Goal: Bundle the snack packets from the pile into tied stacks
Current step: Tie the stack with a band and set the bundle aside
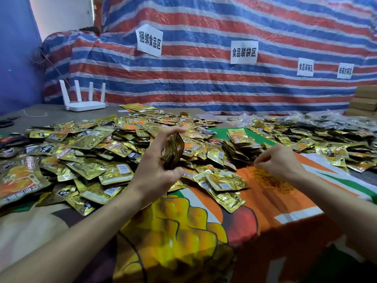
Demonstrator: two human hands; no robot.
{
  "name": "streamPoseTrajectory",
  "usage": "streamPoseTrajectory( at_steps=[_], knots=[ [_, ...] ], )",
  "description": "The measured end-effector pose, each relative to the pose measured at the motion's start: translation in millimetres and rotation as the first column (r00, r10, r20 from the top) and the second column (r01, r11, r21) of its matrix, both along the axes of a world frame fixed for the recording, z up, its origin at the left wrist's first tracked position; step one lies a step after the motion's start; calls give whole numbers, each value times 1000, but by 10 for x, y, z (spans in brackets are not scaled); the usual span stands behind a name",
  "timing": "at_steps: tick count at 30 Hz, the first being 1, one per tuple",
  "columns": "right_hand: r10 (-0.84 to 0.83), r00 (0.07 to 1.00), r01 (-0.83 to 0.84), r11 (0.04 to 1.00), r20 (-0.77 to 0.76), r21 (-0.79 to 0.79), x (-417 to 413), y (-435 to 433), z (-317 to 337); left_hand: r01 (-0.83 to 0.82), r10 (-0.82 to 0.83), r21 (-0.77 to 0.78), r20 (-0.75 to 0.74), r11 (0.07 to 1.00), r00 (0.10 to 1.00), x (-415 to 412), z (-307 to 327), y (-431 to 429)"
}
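A big pile of gold snack packets (87, 152) covers the left and middle of the table. My left hand (157, 166) grips a small stack of packets (172, 152) upright on its edge, above the pile's near side. My right hand (279, 162) hovers over a heap of thin orange rubber bands (269, 180) and pinches one band between thumb and fingers. Just beyond it, bundled stacks of packets (238, 148) lie in a row, one gold packet on top.
A printed orange and green cloth (214, 221) covers the near table. More packets and clear bags (326, 135) spread at the right. A white router (83, 99) stands at the back left, cardboard boxes (365, 101) at the far right, a striped tarp with paper signs (204, 58) behind.
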State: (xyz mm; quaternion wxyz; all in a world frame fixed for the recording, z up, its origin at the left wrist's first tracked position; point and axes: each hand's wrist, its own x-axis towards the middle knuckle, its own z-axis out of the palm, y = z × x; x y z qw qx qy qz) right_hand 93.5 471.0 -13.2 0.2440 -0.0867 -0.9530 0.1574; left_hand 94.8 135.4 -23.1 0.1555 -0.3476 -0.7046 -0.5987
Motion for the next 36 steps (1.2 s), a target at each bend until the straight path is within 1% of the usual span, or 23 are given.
streamPoseTrajectory(
  at_steps=[2, 5, 8, 11, 13, 15, 18, 20, 23, 24, 25, 28, 30, 32, 34, 36],
  knots=[
    [-14, 998, 9, 997, -65, -71, 13, 37, 32, -2, 2, 3, 3, 1000, 1000, 12, 4, -7],
    [-23, 994, 16, 998, -110, -68, 24, 54, 43, 0, 0, 12, 16, 1000, 1000, 21, 12, -9],
    [-49, 997, 46, 998, -56, -52, -14, 80, 37, 1, -1, 15, 15, 1000, 1000, 18, 18, 1],
    [-90, 996, 91, 991, 15, -98, -47, 151, 84, 8, -8, 18, 8, 1000, 1000, 17, 17, 5],
    [-102, 995, 103, 992, 16, -76, -44, 193, 121, 17, -17, 20, 10, 1000, 1000, 19, 18, -5],
    [-115, 993, 114, 992, -19, -52, -36, 201, 126, 25, -26, 23, 15, 999, 1000, 23, 20, -20],
    [-135, 989, 130, 988, -64, -81, -59, 187, 94, 26, -26, 34, 22, 999, 999, 12, 21, -17],
    [-138, 988, 127, 979, -65, -157, -77, 170, 83, 34, -35, 33, 26, 999, 999, 6, 21, -13],
    [-117, 990, 78, 921, -78, -383, -71, 147, 86, 55, -55, 20, 15, 998, 998, 8, 13, -37],
    [-104, 991, 59, 908, -85, -416, -62, 143, 88, 60, -60, 17, 13, 998, 998, 9, 11, -47],
    [-91, 993, 50, 909, -79, -415, -54, 143, 88, 62, -62, 15, 13, 998, 998, 7, 11, -55],
    [-54, 998, 55, 922, 14, -383, -33, 116, 80, 66, -66, 18, 22, 998, 998, -16, 9, -68],
    [-45, 997, 61, 949, 61, -308, -23, 98, 77, 63, -64, 27, 32, 998, 997, -26, 5, -68],
    [-53, 996, 66, 981, 77, -182, -6, 57, 76, 49, -50, 27, 26, 998, 998, -20, 4, -62],
    [-70, 988, 79, 995, 135, -63, 14, -21, 82, 43, -43, 20, 15, 999, 999, -7, 2, -53],
    [-134, 968, 109, 986, 211, 127, 40, -153, 111, 46, -47, 15, 9, 999, 999, 1, -1, -43]
  ],
)
